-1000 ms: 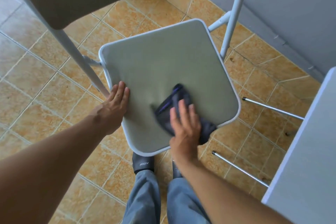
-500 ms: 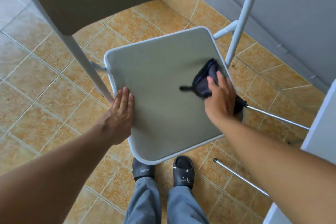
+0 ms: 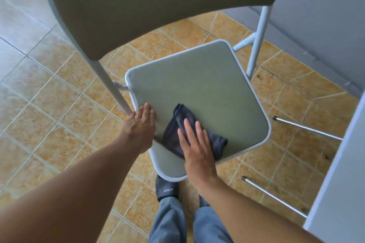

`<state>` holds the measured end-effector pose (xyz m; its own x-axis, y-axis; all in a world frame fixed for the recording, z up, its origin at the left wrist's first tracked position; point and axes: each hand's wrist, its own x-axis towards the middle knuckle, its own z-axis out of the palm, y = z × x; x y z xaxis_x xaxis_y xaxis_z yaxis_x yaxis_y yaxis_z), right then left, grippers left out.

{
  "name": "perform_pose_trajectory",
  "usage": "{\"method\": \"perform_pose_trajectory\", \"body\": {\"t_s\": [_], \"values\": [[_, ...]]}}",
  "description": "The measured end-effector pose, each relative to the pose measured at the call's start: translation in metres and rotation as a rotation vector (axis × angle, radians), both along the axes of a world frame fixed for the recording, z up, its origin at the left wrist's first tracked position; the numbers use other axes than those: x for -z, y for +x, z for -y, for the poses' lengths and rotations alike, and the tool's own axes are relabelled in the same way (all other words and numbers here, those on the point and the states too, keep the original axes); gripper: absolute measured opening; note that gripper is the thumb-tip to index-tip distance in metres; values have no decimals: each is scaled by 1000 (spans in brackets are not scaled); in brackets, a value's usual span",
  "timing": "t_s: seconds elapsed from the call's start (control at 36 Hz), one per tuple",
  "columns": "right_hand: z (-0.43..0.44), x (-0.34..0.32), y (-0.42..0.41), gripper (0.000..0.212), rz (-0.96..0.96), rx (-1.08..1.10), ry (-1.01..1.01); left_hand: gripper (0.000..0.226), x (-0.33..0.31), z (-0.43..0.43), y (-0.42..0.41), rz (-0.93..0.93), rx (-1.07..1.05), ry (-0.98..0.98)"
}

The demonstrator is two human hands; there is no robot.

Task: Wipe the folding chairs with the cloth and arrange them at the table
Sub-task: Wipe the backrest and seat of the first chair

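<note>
Chair (image 3: 150,12) is viewed from above, unfolded, standing on a tiled floor (image 3: 49,89). The backrest fills the top of the view. Seat (image 3: 207,89): grey-green with a pale rim.

Cloth (image 3: 218,142): dark and crumpled, lying on the near part of the seat, toward its left side.

Right hand (image 3: 195,148) is laid flat on the cloth with fingers straight and slightly spread. Nothing is clasped; the cloth is pressed under palm and fingers.

Left hand (image 3: 140,126) is laid flat on the seat's left rim, fingers straight and together, nothing grasped. The hands are near each other but apart.

Table (image 3: 339,173) edge is seen at right, near the chair. Two thin metal legs (image 3: 306,128) with dark tips slant over the floor between them.

A slipper (image 3: 166,187) is seen just below the seat's near corner.
</note>
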<state>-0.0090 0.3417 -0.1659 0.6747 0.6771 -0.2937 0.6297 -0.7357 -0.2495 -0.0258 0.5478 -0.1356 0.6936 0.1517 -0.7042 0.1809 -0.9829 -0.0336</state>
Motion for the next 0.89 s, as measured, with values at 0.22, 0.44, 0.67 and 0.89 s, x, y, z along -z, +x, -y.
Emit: {"method": "perform_pose_trajectory", "body": {"t_s": [0.22, 0.44, 0.67, 0.89], "values": [[37, -107, 48, 74, -500, 85, -221, 71, -84, 31, -7, 46, -25, -60], [89, -252, 79, 64, -316, 246, -174, 72, -197, 111, 16, 152, -1, -169], [194, -353, 71, 65, -210, 432, -117, 70, -298, 211, 55, 246, 143, -198], [359, -388, 48, 64, -129, 628, -57, 72, -345, 381, 69, 296, 325, -198]]}}
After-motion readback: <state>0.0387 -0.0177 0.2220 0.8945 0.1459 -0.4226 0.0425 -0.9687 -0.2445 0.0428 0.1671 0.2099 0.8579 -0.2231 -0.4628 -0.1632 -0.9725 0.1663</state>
